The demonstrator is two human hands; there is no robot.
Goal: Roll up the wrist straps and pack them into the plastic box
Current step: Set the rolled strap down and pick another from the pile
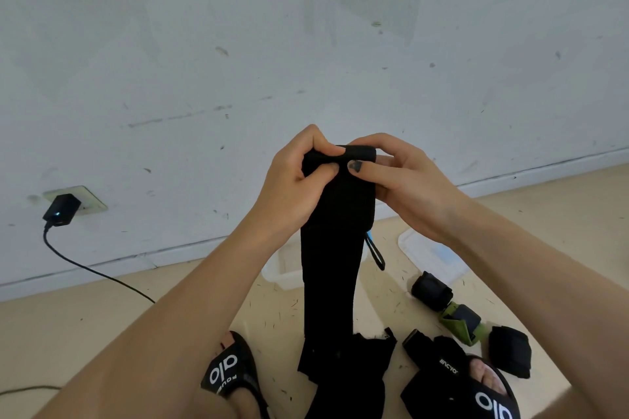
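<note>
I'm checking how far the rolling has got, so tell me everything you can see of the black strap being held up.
The black wrist strap is a long band of what looks like elastic woven fabric. Its top end is curled into a small roll, pinched between the left hand and the right hand. The rest hangs straight down to the floor. A thin black loop dangles from its right edge.

- The long black hanging strap (328,286) covers part of the clear plastic box (284,269) on the floor.
- Black and green rolled straps (457,316) crowd the floor on the right.
</note>
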